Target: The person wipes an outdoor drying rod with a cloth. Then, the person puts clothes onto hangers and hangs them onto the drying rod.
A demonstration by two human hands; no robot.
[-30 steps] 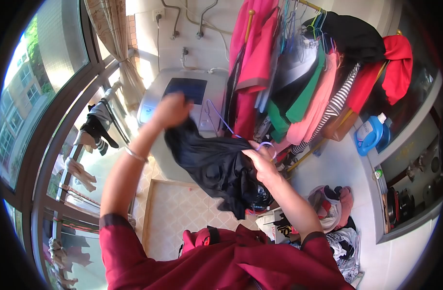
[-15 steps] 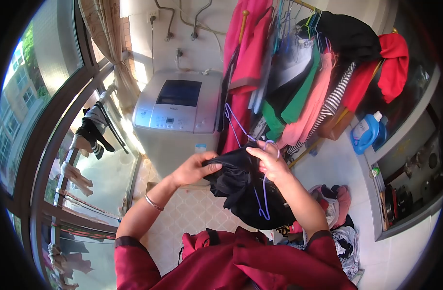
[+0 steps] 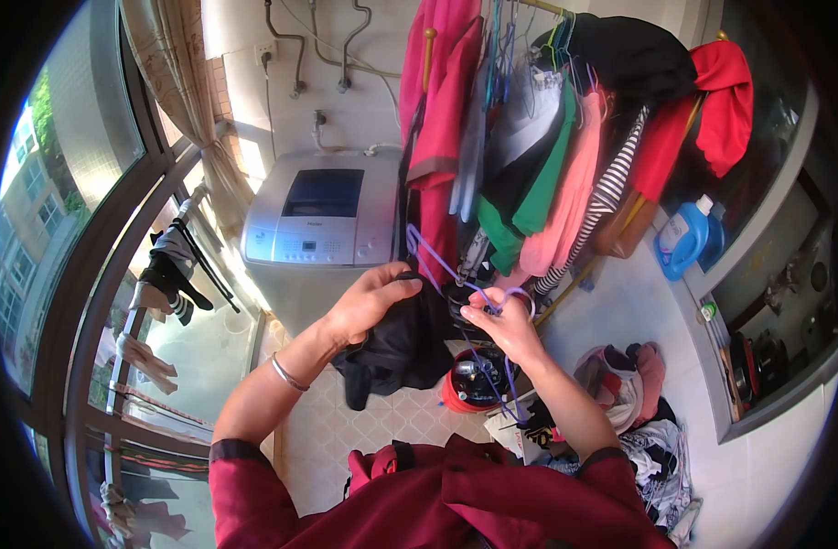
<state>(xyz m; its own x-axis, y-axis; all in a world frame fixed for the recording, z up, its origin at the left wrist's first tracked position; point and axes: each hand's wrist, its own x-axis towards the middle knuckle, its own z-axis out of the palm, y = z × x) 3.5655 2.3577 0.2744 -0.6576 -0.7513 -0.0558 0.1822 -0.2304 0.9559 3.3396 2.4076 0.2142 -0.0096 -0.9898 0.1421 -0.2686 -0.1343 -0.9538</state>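
Garment (image 3: 399, 348) farther left, items (image 3: 470, 368) in bucket (image 3: 452, 395)

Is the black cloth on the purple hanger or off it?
Off: the left hand holds the black cloth, the right hand the bare purple hanger.

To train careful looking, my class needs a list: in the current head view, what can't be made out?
All in the head view:
Black garment: its full shape, lost in its own folds as the left hand holds it.
Purple hanger: the part covered by the right hand.
Washing machine: its inside, under the shut lid.
Blue bottle: label wording, too small to read.
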